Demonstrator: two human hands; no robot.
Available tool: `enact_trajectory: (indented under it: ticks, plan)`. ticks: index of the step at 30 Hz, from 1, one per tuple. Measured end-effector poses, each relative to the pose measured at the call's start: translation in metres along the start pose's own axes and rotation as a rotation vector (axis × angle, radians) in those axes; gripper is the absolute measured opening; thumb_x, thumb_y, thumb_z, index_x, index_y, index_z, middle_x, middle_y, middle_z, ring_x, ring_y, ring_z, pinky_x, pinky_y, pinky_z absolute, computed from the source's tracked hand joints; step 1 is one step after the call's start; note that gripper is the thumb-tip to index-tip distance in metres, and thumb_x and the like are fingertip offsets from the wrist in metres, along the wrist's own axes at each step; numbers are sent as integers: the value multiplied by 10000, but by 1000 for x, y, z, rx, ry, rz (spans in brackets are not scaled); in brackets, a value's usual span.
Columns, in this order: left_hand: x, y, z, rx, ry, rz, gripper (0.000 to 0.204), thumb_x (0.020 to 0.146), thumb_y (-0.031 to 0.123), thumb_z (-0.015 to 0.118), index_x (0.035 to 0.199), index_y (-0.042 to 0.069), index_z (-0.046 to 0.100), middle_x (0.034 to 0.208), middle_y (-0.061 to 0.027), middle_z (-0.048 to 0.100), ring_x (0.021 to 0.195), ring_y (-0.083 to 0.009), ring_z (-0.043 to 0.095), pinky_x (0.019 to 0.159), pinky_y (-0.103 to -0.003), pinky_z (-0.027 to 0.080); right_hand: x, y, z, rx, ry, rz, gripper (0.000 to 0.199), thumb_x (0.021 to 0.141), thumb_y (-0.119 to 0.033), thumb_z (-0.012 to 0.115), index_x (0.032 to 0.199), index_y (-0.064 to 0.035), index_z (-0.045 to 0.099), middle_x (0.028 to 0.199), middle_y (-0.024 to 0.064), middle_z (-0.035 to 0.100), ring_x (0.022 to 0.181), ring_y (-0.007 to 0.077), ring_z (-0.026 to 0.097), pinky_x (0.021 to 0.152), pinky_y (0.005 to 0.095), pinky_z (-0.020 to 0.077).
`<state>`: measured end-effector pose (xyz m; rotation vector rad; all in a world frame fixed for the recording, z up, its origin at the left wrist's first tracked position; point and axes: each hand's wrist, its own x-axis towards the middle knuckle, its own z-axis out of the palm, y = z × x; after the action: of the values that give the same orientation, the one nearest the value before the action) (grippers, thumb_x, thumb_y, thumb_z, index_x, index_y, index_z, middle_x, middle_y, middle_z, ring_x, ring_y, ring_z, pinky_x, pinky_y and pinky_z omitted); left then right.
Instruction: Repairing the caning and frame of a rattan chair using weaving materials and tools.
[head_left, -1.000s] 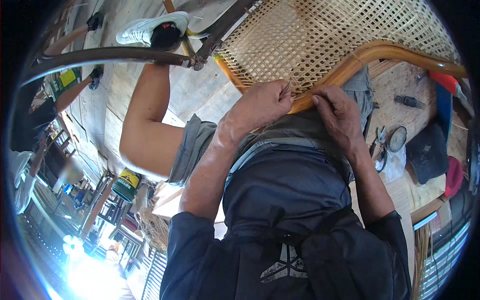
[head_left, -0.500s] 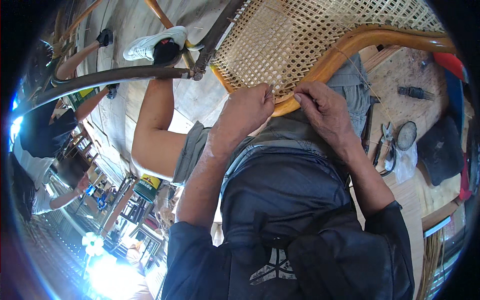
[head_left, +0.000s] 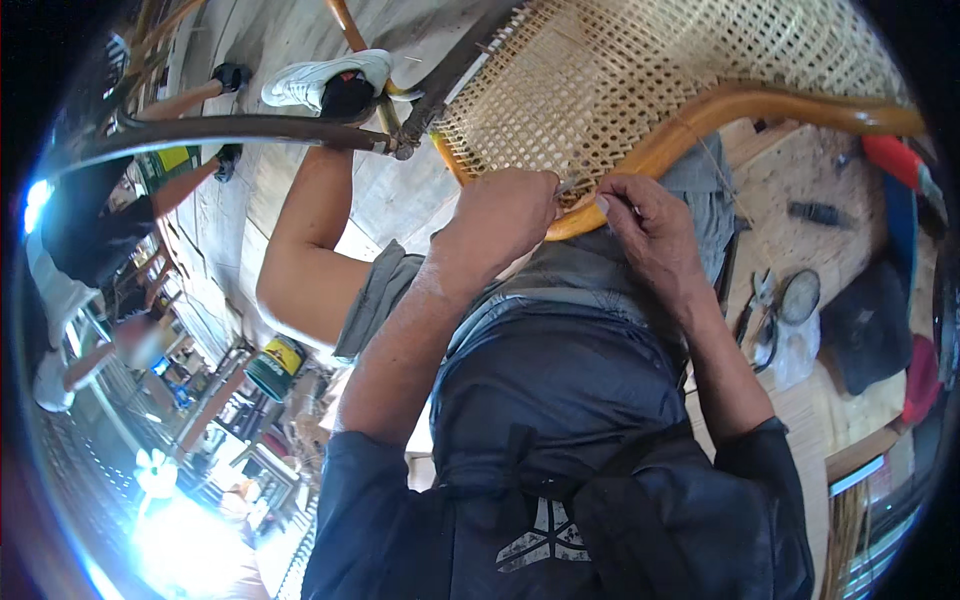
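Across my lap rests a woven cane panel (head_left: 570,95) in a curved, glossy orange-brown wooden frame (head_left: 690,125). My left hand (head_left: 500,222) is closed at the panel's near corner, its fingertips pinched against the weave beside the rim. What those fingers grip is hidden, though a small pale sliver shows at their tips. Just right of it, my right hand (head_left: 652,228) bends over the rim with thumb and forefinger pinched together. Whatever lies between them is too small to make out. A thin loose cane strand (head_left: 722,172) trails over the frame to the right.
On the wooden board at right lie pliers (head_left: 762,290), a rounded grey object (head_left: 800,296), a clear plastic bag (head_left: 797,350) and a dark tool (head_left: 820,213). A dark curved pole (head_left: 250,128) crosses at left. A green-yellow can (head_left: 275,368) and another person (head_left: 90,240) are farther left.
The whole view has shifted slightly. Both hands stay at the panel's near corner, with the right fingertips drawn a little closer together. The other person's arm at left has moved.
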<state>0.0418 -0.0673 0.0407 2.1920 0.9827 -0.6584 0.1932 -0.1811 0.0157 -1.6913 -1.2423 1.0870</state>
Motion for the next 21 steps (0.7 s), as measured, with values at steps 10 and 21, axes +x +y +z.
enact_trajectory:
  ticks: [10, 21]
  plan:
    - [-10, -19, 24, -242, 275, 77, 243, 842, 262, 577, 907, 30, 618, 808, -188, 630, 801, -372, 611, 706, -450, 476, 10, -9, 3, -60, -38, 109, 132, 851, -124, 604, 932, -20, 609, 832, 143, 624, 737, 266, 621, 667, 322, 484]
    - [-27, -77, 50, -230, 507, 82, 197, 845, 226, 598, 988, 98, 640, 908, -82, 595, 798, -287, 623, 691, -381, 523, 28, -40, 14, -457, -270, -64, 139, 806, -138, 622, 911, -49, 603, 854, 130, 623, 807, 299, 608, 695, 367, 478]
